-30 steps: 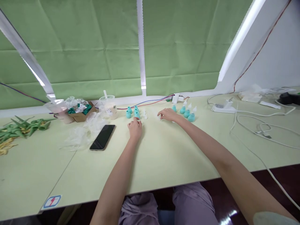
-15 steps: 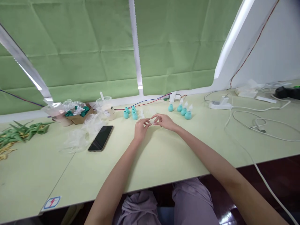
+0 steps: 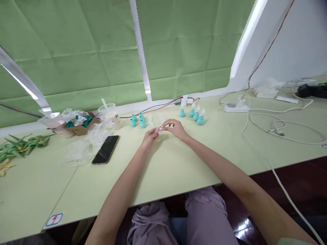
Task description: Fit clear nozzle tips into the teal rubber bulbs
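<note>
My left hand (image 3: 149, 136) and my right hand (image 3: 175, 128) meet over the pale green table (image 3: 178, 163). Both pinch a small clear plastic piece (image 3: 159, 129) between their fingertips. Just behind the hands lie a few more clear pieces (image 3: 156, 119). To the left of those stand several teal bulbs without tips (image 3: 138, 120). To the right stand several teal bulbs with clear tips (image 3: 195, 114).
A black phone (image 3: 105, 153) lies left of my arms beside crumpled clear bags (image 3: 84, 146). A cardboard box (image 3: 80, 124), a plastic cup (image 3: 110, 114) and green strips (image 3: 22, 144) sit further left. White cables (image 3: 276, 126) and a power strip (image 3: 235, 107) lie on the right.
My hands moved from apart on the table to together. They have picked up a small clear piece and hold it between them. The view shifted slightly right.
</note>
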A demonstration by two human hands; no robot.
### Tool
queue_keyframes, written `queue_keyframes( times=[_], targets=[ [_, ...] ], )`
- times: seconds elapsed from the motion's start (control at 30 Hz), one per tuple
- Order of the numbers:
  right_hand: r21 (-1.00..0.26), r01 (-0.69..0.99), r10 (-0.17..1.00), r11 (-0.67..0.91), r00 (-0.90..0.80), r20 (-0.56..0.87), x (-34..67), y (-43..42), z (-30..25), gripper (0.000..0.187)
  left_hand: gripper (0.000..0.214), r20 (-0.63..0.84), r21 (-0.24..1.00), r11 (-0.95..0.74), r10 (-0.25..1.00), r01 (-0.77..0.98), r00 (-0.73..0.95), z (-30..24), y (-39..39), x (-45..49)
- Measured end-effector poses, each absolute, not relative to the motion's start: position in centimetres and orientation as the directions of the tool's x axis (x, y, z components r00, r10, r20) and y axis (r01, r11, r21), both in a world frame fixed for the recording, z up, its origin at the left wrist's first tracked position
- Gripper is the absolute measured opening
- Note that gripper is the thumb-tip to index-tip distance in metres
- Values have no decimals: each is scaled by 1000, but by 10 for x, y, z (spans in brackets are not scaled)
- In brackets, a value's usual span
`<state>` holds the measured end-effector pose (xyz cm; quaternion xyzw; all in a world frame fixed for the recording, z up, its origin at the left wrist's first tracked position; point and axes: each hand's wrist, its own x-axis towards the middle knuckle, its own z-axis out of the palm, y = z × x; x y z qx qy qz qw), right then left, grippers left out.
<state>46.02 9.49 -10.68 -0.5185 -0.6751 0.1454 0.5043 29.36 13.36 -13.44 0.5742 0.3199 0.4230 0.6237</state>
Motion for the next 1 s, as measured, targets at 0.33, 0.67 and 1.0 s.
queue_keyframes(
  times=[0.33,0.67,1.0],
  targets=[
    [-807,344,845,480,66,530,459,103,-117,21,33,23,972,89,884,-216,467,-133,130,296],
    [-973,-47,968,227,-97,231,461,100,-118,36,45,15,966,102,894,-236,447,-134,129,297],
    [-974,-140,969,178,-150,198,464,100,-121,41,40,-15,955,127,923,-267,384,-125,121,301]
  ],
)
